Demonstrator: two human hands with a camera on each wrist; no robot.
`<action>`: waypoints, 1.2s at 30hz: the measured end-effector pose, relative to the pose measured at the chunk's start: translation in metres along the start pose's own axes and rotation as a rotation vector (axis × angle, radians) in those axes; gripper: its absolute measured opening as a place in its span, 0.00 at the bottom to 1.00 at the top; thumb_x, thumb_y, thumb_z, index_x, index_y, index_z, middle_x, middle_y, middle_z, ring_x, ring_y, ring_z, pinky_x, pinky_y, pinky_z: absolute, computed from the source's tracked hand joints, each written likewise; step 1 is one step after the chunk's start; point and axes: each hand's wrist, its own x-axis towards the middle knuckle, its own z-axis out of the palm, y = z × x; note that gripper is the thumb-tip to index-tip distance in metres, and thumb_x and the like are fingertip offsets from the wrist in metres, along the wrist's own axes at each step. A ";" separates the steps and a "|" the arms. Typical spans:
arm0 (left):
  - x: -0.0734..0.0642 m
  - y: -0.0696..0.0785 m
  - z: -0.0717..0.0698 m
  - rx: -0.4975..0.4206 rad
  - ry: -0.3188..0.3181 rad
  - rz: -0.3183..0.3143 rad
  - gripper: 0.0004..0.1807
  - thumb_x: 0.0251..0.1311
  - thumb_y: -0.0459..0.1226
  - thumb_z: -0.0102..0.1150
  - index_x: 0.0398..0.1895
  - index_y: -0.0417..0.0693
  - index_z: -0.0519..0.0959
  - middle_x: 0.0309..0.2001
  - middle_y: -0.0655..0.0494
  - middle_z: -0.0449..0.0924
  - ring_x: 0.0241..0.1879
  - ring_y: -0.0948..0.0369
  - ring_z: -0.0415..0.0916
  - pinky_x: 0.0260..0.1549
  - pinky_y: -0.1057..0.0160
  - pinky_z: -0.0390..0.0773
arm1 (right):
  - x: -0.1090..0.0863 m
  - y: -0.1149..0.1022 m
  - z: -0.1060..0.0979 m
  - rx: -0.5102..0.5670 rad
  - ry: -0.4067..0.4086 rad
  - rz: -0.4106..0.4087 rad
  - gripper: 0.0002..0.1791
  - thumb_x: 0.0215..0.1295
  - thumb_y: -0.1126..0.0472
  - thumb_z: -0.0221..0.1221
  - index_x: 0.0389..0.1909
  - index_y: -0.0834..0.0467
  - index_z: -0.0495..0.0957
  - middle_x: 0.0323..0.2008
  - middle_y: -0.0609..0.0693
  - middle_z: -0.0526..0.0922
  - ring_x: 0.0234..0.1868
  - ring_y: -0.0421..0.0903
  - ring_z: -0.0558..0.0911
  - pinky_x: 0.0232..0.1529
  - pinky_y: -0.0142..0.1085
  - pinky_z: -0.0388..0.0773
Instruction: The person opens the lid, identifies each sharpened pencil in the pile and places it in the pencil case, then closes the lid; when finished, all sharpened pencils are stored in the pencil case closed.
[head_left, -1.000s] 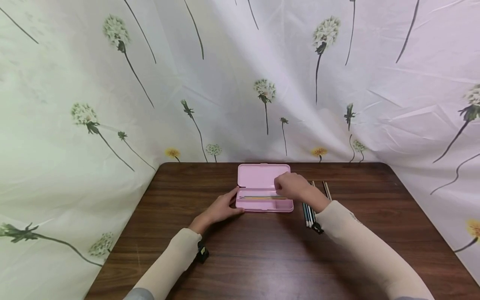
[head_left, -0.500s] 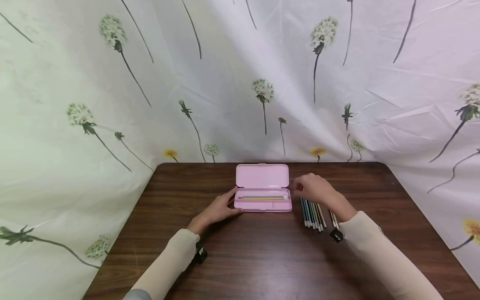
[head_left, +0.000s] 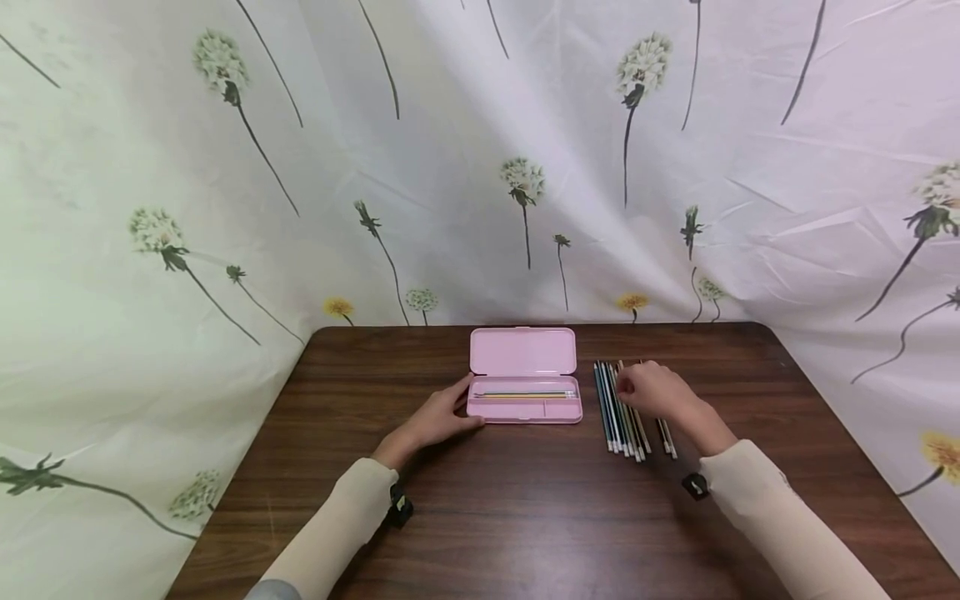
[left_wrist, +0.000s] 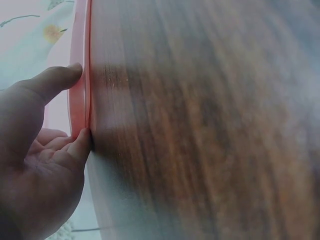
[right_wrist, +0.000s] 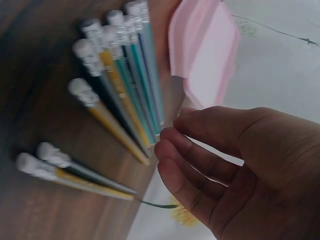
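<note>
A pink pencil case (head_left: pixel 522 352) lies with its lid raised at the back of the table, and a few pencils (head_left: pixel 521 395) rest in its long compartment. At the case's left end, my left hand (head_left: pixel 438 418) holds it, thumb on the front side and fingers at the end. My right hand (head_left: pixel 660 390) hovers over a row of loose pencils (head_left: pixel 613 417) to the right of the case. Its fingers (right_wrist: pixel 175 177) are loosely bent with nothing between them in the right wrist view. Two more pencils (head_left: pixel 666 437) lie a little apart on the right.
The brown wooden table (head_left: pixel 495 508) reaches back to a white cloth (head_left: pixel 450 167) printed with dandelions. A small divider splits the front part of the case. The loose pencils have their eraser ends toward the front.
My right hand has moved from over the pencil case rightward to above the loose pencils. My left hand stays at the case's left end.
</note>
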 end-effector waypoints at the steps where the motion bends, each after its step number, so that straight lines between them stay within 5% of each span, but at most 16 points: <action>1: 0.000 0.000 0.000 -0.001 0.000 -0.002 0.51 0.70 0.44 0.71 0.87 0.42 0.52 0.84 0.40 0.56 0.81 0.47 0.63 0.76 0.45 0.68 | 0.000 0.002 0.002 0.005 -0.005 0.005 0.04 0.71 0.64 0.65 0.40 0.59 0.88 0.30 0.48 0.86 0.26 0.41 0.77 0.29 0.38 0.75; 13: -0.001 0.001 0.000 0.001 0.001 -0.003 0.51 0.69 0.43 0.71 0.87 0.42 0.52 0.84 0.40 0.56 0.80 0.47 0.64 0.77 0.47 0.68 | 0.002 0.026 0.021 0.046 0.008 0.022 0.06 0.69 0.65 0.65 0.31 0.55 0.85 0.24 0.46 0.81 0.23 0.42 0.74 0.26 0.36 0.71; 24: -0.002 0.000 0.001 -0.008 0.005 -0.006 0.51 0.69 0.44 0.71 0.87 0.42 0.51 0.84 0.40 0.57 0.80 0.47 0.65 0.76 0.46 0.69 | 0.002 0.022 0.021 0.078 -0.005 0.103 0.10 0.70 0.64 0.64 0.27 0.56 0.81 0.21 0.48 0.78 0.22 0.43 0.73 0.26 0.37 0.69; 30: -0.001 0.000 0.001 0.001 0.001 -0.021 0.51 0.69 0.44 0.72 0.87 0.44 0.51 0.84 0.42 0.56 0.80 0.48 0.64 0.76 0.47 0.68 | 0.001 0.019 0.021 0.078 0.001 0.080 0.09 0.63 0.70 0.59 0.25 0.56 0.78 0.21 0.47 0.75 0.22 0.43 0.70 0.27 0.36 0.66; 36: -0.001 0.001 0.001 0.012 0.001 -0.034 0.52 0.69 0.44 0.72 0.87 0.44 0.51 0.84 0.43 0.56 0.81 0.48 0.63 0.77 0.45 0.68 | 0.001 0.019 0.021 0.107 -0.023 0.120 0.19 0.64 0.72 0.55 0.17 0.51 0.67 0.15 0.43 0.63 0.18 0.40 0.61 0.23 0.34 0.59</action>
